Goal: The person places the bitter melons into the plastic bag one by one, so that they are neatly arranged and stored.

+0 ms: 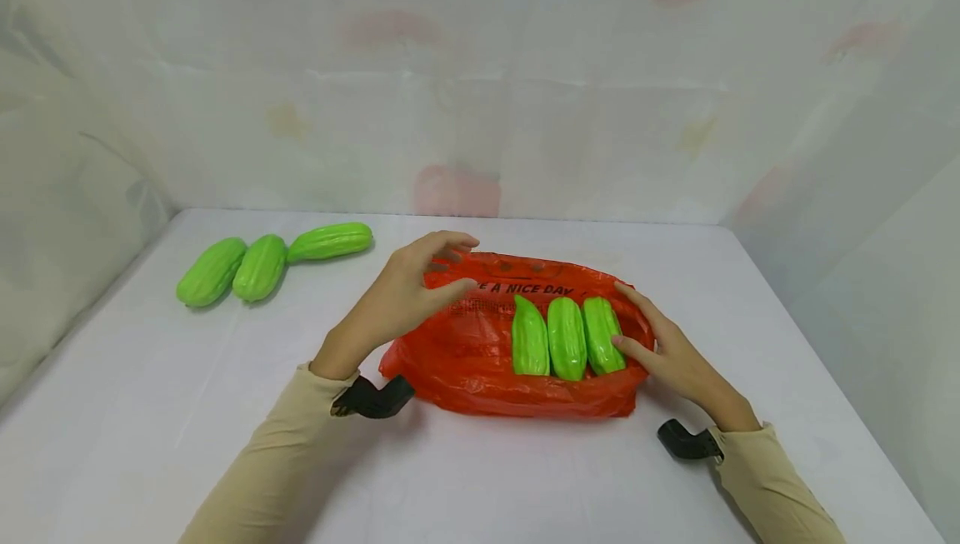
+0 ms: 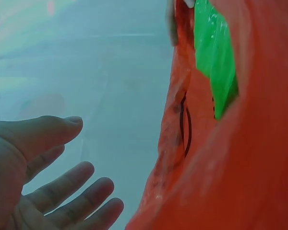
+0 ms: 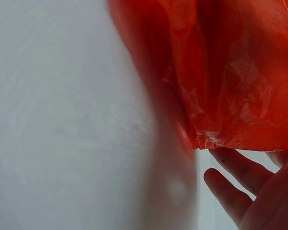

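A red plastic bag [image 1: 457, 361] printed "A NICE DAY" lies with its mouth facing up. Inside it, side by side, are three bright green ridged gourds [image 1: 566, 340]. My left hand [image 1: 416, 281] hovers over the bag's left end, thumb and fingers spread and holding nothing; in the left wrist view the hand [image 2: 62, 177] is apart from the bag [image 2: 269, 143]. At the bag's right end, my right hand [image 1: 671, 356] has its thumb over the rim by the rightmost gourd, with extended fingers outside. Part of those fingers [image 3: 230, 194] is behind the bag in the right wrist view.
Three more green gourds [image 1: 258, 269] lie at the back left of the white table [image 1: 480, 477], close together. A patterned sheet [image 1: 480, 111] hangs behind the table, with pale sheets along both sides. Each wrist carries a black camera mount [image 1: 375, 400].
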Action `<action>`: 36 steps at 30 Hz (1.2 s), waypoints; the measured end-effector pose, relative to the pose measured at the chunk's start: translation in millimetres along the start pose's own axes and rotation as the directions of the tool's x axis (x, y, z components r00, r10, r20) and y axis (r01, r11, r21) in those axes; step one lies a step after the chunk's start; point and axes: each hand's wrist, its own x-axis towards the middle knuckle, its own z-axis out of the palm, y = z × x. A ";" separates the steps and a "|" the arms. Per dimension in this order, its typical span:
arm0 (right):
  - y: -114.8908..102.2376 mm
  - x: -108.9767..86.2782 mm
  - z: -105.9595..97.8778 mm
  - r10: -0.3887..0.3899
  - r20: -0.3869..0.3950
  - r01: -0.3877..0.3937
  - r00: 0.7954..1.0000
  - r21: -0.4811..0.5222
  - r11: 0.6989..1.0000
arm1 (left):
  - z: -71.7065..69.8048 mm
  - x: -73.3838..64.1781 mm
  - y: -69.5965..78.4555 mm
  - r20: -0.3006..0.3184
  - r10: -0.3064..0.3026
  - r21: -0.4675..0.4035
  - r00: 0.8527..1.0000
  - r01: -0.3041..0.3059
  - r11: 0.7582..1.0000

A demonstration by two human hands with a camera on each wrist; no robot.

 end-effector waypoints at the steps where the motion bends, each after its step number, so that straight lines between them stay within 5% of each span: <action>1: 0.1 0.1 0.0 -0.001 0.000 0.001 1.000 0.000 1.000 | -1.8 0.0 -1.2 -0.007 -0.003 0.001 1.000 0.003 1.000; 14: 0.0 -0.6 -0.3 -0.006 -0.002 0.006 1.000 -0.001 1.000 | -15.4 -0.3 -12.3 -0.064 0.001 0.028 0.998 0.001 1.000; 23: -0.3 -2.8 -2.6 0.017 0.005 -0.017 1.000 -0.008 1.000 | -24.3 1.7 -23.0 -0.110 -0.034 -0.035 0.993 0.031 0.999; 36: -0.4 -2.7 -2.8 0.017 0.003 -0.017 1.000 -0.007 1.000 | -41.7 1.1 -49.5 -0.189 -0.135 0.011 0.973 0.139 0.990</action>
